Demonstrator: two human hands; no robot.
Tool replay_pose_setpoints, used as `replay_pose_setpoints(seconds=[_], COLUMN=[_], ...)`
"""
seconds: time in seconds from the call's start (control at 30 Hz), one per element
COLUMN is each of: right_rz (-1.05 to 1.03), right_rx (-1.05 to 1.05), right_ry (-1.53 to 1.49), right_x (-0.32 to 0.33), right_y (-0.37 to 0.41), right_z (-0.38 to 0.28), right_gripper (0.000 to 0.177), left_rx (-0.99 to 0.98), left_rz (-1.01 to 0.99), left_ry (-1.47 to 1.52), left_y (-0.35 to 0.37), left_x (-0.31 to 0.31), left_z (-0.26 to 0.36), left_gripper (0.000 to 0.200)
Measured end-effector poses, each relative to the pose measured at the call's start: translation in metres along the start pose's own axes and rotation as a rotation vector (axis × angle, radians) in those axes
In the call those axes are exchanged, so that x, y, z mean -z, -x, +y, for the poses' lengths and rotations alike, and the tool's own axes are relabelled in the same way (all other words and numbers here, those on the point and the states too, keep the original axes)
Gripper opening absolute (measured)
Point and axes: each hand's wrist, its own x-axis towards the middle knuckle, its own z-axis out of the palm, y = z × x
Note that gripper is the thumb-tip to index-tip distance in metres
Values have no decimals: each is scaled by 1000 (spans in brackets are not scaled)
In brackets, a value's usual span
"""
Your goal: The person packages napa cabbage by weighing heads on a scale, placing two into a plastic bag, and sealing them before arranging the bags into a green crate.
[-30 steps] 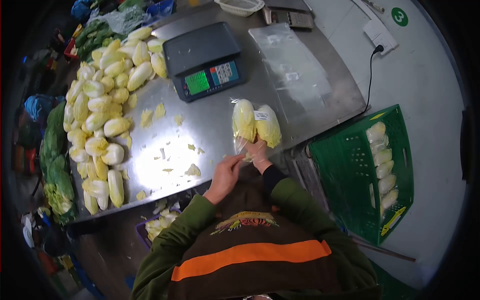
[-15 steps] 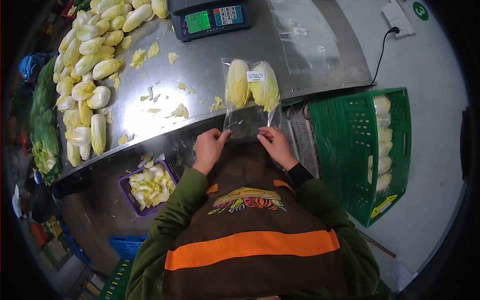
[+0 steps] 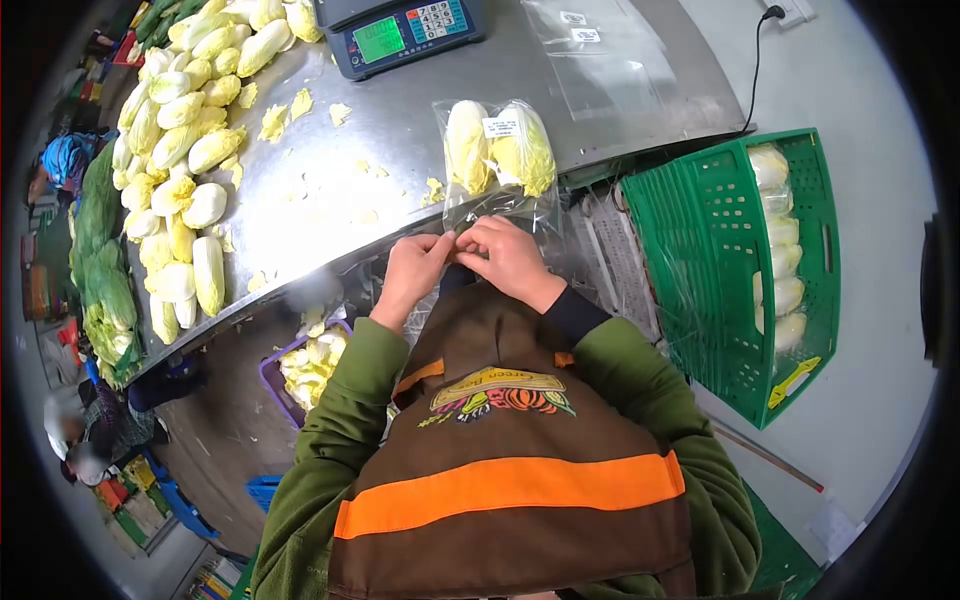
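A clear plastic bag with a white label (image 3: 503,127) holds two small cabbages (image 3: 523,158) side by side at the front edge of the steel table (image 3: 400,130). The open end of the bag hangs over the edge toward me. My left hand (image 3: 413,270) pinches the near left corner of the bag. Right beside it, my right hand (image 3: 507,258) has its fingers closed at the same corner, and the fingertips of both hands nearly touch.
Loose cabbages (image 3: 180,145) are heaped at the table's left, with leaf scraps nearby. A scale (image 3: 400,35) and flat bags (image 3: 600,55) lie behind. Green crate (image 3: 700,220) with bagged cabbages is at right; purple basket (image 3: 280,392) of leaves at lower left.
My right hand has moved left from the bag's right side to meet my left hand. The bag's open end has been drawn together. The view has shifted slightly.
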Motion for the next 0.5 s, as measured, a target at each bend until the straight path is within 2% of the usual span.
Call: replay_pose_setpoints(seconds=[0.03,0.1,0.2,0.23,0.3,0.4,0.5], right_rz=[-9,-11,-82,-63,-39,-7,2], right_rx=[-8,-21,-102,-70,-41,-141,-142], right_ry=[-3,-6,-18,-21,-24,-142,-155], right_x=[-3,-7,-11,-13,-11,-8,-9], right_y=[1,2,4,5,8,10,10], right_z=[3,8,11,11,9,7,11], right_gripper=[13,14,16,16,16,16,15], left_rx=[-1,-168,-243,-244,-201,-113,-163], left_rz=[-4,47,40,33,17,9,32], left_ry=[-4,-148,-168,-171,5,20,-49], left_y=[2,7,6,6,5,7,10], left_x=[0,-1,-3,-4,-5,-6,-7], left_z=[1,4,-4,-8,-12,-14,-6], left_gripper=[39,36,32,32,29,28,27])
